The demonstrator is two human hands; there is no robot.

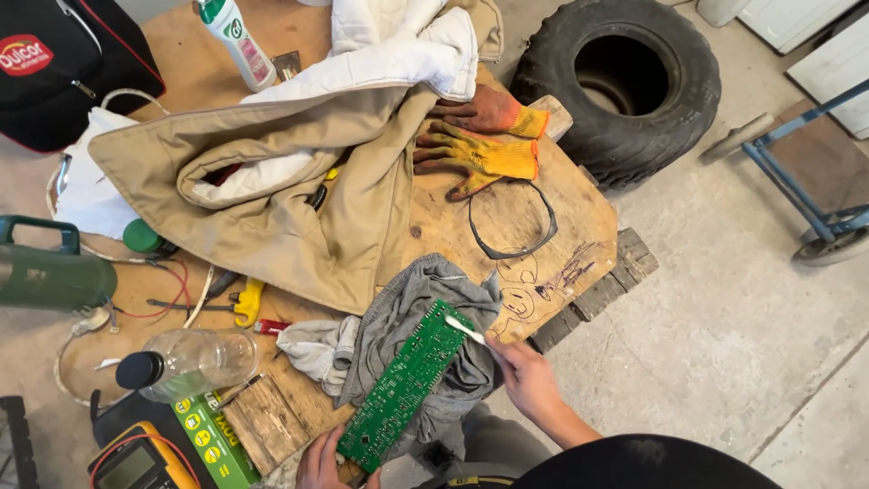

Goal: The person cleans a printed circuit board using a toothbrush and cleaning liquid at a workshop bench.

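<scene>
On worn plywood tabletop [579,213]: noted large black rubber tyre [625,81] on concrete floor just beyond far edge. Found beige fabric jacket with white lining [299,181] spread across middle of top. Observed crumpled grey cloth [407,308] at near edge, with long narrow green circuit board [405,385] lying tilted upon it. Recorded pair of orange and yellow work gloves [480,145] beside jacket, black safety glasses [511,222] just in front of them. Saw clear plastic bottle with black cap [186,362] lying near yellow multimeter [136,462] at left. Left hand [326,462] gripped board's near end; right hand [525,376] pinched small white brush [463,329], tip touching board's far end.
</scene>
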